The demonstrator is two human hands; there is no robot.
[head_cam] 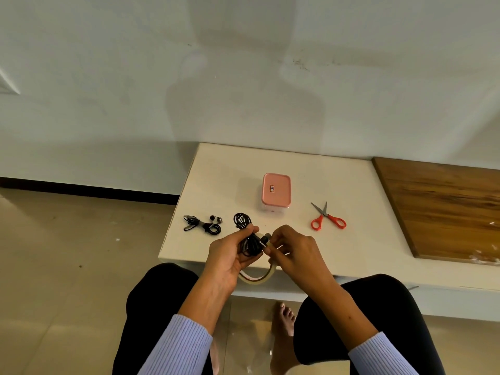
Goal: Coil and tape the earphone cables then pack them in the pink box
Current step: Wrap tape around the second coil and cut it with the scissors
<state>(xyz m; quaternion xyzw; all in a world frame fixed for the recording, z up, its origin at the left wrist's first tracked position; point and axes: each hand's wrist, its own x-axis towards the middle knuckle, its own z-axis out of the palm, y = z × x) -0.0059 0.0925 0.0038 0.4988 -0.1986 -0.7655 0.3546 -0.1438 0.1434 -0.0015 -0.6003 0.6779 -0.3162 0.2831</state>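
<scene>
Centrally, left hand (230, 255) gripping coiled earphone cable (250, 246), right hand (293, 253) pinching it

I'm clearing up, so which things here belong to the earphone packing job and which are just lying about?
Job: earphones in hand, earphones on table, tape roll, scissors, pink box.
Lying about: wooden board.

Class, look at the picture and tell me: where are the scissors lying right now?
In the head view, the scissors lie on the white table, right of the pink box, left of the wooden board.
</scene>
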